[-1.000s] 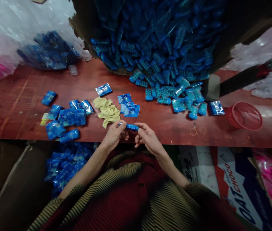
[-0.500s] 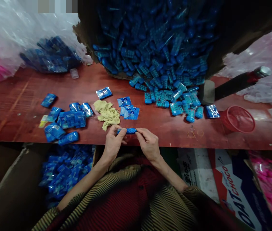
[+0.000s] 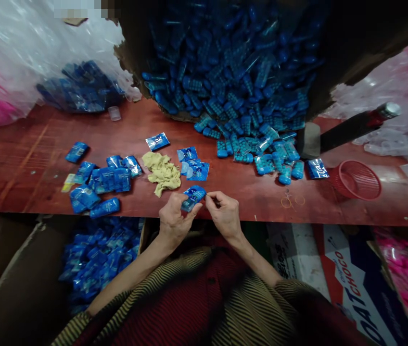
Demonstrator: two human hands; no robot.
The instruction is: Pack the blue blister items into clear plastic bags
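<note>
A small blue printed packet is tilted up between my hands over the front edge of the table. My left hand grips its left and lower side, thumb across the front. At the packet's right corner, the thumb and forefinger of my right hand are pinched together. Just beyond lie a crumpled yellow-green cloth and flat blue sachets. To the left rests a group of filled blue packets. Several clear containers with blue caps and blue contents lie to the right.
A torn carton spills blue-capped containers onto the red table. On the right stand a red basket and a dark-handled hammer. Rubber bands lie near the front edge. Below sits a heap of blue packets.
The blue packet has turned from edge-on to showing its printed face. My left hand has rolled round with it; my right hand stays at its right end.
</note>
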